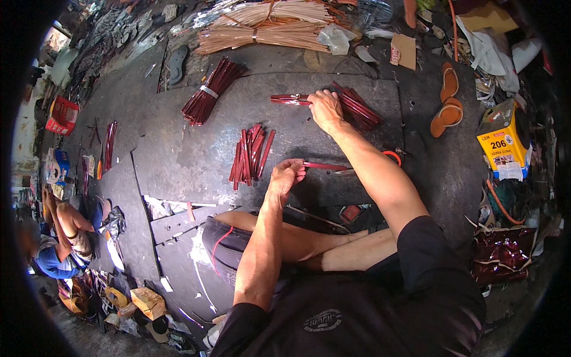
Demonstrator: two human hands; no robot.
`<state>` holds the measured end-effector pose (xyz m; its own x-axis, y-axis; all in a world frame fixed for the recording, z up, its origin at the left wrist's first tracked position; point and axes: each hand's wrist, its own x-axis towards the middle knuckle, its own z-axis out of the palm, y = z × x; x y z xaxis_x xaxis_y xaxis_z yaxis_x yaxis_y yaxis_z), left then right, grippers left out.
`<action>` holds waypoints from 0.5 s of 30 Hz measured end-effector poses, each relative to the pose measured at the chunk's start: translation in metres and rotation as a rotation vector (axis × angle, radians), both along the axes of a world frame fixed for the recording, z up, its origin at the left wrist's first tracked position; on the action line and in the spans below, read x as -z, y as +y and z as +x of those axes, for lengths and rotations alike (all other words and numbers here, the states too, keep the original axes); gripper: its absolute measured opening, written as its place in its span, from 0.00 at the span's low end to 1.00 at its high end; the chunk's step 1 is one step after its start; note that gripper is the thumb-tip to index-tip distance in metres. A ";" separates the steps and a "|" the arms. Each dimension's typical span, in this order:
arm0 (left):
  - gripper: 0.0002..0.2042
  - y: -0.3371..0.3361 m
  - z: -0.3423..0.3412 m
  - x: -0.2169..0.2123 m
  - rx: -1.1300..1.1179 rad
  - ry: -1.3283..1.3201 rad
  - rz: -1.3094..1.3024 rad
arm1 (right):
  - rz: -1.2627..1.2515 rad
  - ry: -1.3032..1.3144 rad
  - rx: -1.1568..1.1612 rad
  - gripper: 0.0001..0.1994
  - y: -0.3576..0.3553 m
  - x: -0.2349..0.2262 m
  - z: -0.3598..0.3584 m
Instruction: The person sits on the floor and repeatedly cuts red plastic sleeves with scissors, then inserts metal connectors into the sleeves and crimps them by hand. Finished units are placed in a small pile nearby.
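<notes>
My left hand (287,175) is closed on one end of a glossy dark red strip (326,166), which runs right toward my right forearm. Farther out, my right hand (326,109) has its fingers curled over the right end of a small stack of dark red strips (288,100). Just right of that hand lies a thicker pile of dark red strips (358,107). Loose strips (250,156) are spread beyond my left hand. Partly hidden by my right forearm are scissors with an orange handle (392,157).
A banded bundle of dark red strips (209,91) lies farther left. Pale tan strip bundles (267,30) lie at the far edge. To the right are tan sandals (447,116) and a yellow box (503,140). Another person (56,250) sits at far left.
</notes>
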<state>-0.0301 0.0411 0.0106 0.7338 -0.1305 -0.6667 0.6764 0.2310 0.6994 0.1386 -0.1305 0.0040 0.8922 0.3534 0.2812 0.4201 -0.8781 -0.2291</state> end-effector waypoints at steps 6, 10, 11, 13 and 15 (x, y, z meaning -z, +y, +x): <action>0.12 -0.004 0.001 0.003 -0.024 -0.003 -0.001 | -0.041 -0.007 -0.034 0.06 -0.003 0.001 -0.001; 0.11 -0.002 -0.003 0.010 -0.075 -0.044 0.017 | 0.185 0.259 -0.141 0.05 -0.014 -0.007 -0.025; 0.11 -0.001 -0.003 0.014 -0.075 -0.072 0.031 | 0.319 0.364 -0.179 0.05 -0.021 -0.009 -0.035; 0.13 0.000 -0.003 0.019 -0.101 -0.152 0.097 | 0.352 0.661 -0.168 0.05 -0.036 -0.032 -0.058; 0.13 -0.005 -0.005 0.020 -0.144 -0.167 0.231 | 0.309 0.852 -0.128 0.07 -0.055 -0.041 -0.080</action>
<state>-0.0354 0.0365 -0.0094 0.8358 0.1229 -0.5351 0.5196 0.1382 0.8432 0.0586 -0.1852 0.0450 0.8002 0.4828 -0.3559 0.0913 -0.6845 -0.7232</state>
